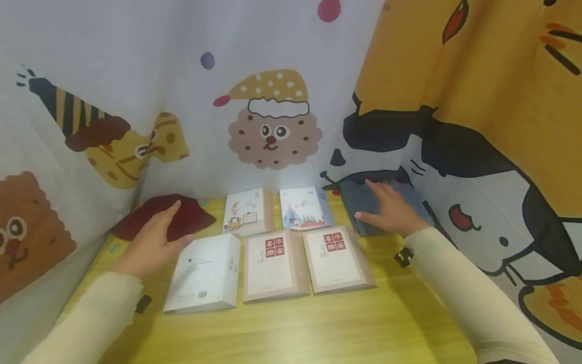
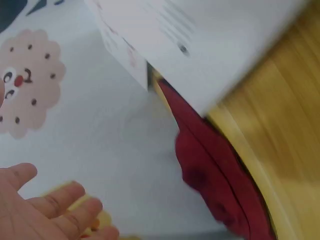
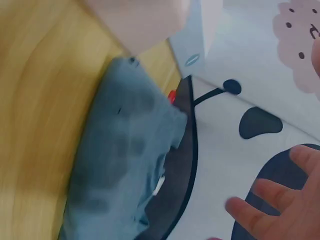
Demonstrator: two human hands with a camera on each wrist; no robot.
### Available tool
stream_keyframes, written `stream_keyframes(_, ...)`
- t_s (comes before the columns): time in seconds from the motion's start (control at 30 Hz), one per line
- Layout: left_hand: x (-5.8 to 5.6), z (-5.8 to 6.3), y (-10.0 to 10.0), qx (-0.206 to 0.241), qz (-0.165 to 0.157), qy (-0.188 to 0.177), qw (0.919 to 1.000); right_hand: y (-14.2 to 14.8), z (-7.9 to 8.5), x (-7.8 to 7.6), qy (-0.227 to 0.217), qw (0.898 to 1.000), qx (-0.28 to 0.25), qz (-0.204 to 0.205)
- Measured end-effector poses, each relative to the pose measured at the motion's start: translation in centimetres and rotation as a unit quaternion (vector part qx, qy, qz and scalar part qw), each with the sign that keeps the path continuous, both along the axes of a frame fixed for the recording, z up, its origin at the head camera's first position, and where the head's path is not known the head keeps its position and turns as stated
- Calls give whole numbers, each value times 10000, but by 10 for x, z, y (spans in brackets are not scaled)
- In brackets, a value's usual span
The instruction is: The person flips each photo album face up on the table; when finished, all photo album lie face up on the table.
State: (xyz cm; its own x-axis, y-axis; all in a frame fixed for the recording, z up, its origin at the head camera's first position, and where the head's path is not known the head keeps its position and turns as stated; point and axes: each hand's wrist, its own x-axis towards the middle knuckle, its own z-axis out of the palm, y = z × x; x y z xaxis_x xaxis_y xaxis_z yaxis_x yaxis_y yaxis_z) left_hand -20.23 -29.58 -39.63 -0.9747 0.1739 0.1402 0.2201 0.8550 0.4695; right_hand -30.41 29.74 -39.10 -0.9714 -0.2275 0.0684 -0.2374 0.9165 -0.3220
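In the head view the hands are well apart, fingers extended and loose. The left hand (image 1: 152, 240) is at the red cloth (image 1: 193, 217), back left on the worktop (image 1: 309, 333), its thumb near the top of a white pack (image 1: 200, 273). The right hand (image 1: 393, 210) is in front of part of the folded blue-grey cloth (image 1: 356, 199), back right. In the front row, right of the white pack, lie a middle pack (image 1: 273, 268) and a right-hand pack (image 1: 338, 263), both with red characters; behind them are a house-print pack (image 1: 245, 210) and a tent-print pack (image 1: 300, 210), near the printed curtain (image 1: 259, 30).

In the left wrist view the left hand's fingers are spread in front of the curtain, clear of the red cloth, which lies along the worktop's edge.

In the right wrist view the right hand's fingers are likewise spread, clear of the blue-grey cloth, which lies on the worktop beside the curtain
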Motion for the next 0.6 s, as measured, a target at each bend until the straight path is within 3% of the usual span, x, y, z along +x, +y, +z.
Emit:
stream_keyframes(0.27, -8, -3, 46, 1213, -263, -468, 9912, -19, -11, -14, -416, 9961, -717, 304)
stream_keyframes(0.47, -21, -6, 77, 1552, -336, -671, 9850, -36, -16, -24, -723, 9866, -1353, 561)
stream_keyframes(0.6, -32, -10, 97, 1636, -474, -866, 9816, -47, -19, -29, -972, 9823, -1500, 556)
